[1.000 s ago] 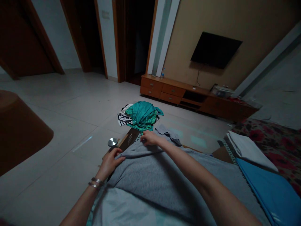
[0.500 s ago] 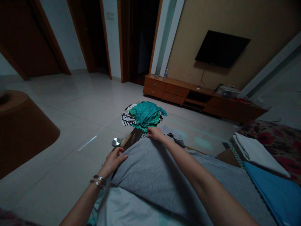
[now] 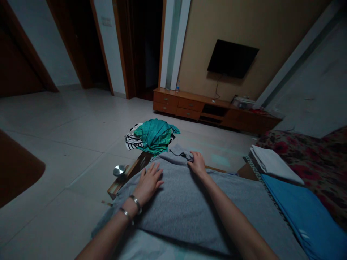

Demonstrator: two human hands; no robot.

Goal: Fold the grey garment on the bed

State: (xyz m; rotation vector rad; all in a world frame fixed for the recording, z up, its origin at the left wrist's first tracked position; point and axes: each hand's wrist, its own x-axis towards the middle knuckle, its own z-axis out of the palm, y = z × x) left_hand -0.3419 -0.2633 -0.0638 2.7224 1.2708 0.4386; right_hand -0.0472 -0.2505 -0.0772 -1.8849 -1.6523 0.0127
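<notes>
Grey cloth lies spread in front. From its middle, the left hand rests wide and flat on it at ten o'clock; towards twelve, the right hand half-curls, its grip hard to tell. Beyond, at eleven, sits a clothes heap.

No txt, brand, no. or sign legible. Btl on the TV cab. has a bluish band, prob. a label, but too sm. to read. TV: dark, no logo legible. Clear-ish box at the R end of the cab.: contents/markings too blurry to make out. Patterned dk strip by the folded white cloth has lt marks, can't tell if letters or just décor. B/w cloth in the pile on the floor: bold stripes/marks, nothing readable as wds.
</notes>
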